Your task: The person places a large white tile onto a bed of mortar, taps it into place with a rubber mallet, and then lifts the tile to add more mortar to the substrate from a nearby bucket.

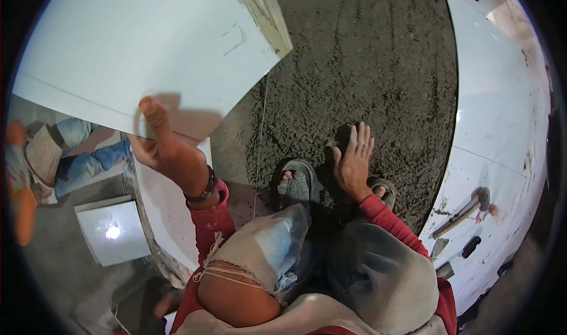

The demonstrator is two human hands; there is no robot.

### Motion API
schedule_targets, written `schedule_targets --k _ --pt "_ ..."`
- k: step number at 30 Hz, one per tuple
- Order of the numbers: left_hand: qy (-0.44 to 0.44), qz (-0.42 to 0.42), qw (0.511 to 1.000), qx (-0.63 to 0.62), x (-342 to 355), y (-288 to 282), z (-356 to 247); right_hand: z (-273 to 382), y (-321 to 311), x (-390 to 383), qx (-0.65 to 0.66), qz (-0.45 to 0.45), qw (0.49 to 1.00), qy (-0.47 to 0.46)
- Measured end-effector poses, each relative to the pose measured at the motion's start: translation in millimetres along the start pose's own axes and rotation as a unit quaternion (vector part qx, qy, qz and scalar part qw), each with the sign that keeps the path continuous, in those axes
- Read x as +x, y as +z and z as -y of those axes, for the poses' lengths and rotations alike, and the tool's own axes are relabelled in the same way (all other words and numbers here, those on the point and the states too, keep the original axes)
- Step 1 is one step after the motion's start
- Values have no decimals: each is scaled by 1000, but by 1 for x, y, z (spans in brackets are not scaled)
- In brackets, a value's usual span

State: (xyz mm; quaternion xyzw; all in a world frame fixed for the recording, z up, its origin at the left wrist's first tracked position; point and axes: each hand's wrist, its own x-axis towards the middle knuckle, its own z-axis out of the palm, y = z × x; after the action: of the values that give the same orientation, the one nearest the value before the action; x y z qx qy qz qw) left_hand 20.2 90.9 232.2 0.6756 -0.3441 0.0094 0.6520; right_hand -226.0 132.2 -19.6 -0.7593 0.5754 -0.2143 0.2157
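A large white tile fills the upper left, raised at an angle I cannot judge. My left hand grips its near edge, one digit lying on the glossy face and the others partly hidden behind the edge. Over the grey, rough mortar bed, my right hand is open and empty, its fingers stretched forward. Whether it touches the mortar cannot be told. My sandalled feet are at the near side of the bed, and a thin string runs lengthwise across its left part.
Laid white tiles border the bed on the right. On them lie a mallet and a small black object. At left, another person in jeans is close to the raised tile; a white square panel lies below.
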Motion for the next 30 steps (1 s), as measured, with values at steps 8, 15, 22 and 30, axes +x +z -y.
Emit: schedule_targets --k 8,15,22,30 --pt "-24 -105 994 12 -9 -52 -15 59 79 78 67 77 979 -176" --pt "1 -186 977 106 -16 -122 -44 56 101 144 -64 166 882 -437" --pt "-26 -206 966 154 -22 -150 -63 50 104 170 22 84 967 -238" --pt "-68 -94 988 101 -12 -83 -2 35 74 104 -4 89 962 -257"
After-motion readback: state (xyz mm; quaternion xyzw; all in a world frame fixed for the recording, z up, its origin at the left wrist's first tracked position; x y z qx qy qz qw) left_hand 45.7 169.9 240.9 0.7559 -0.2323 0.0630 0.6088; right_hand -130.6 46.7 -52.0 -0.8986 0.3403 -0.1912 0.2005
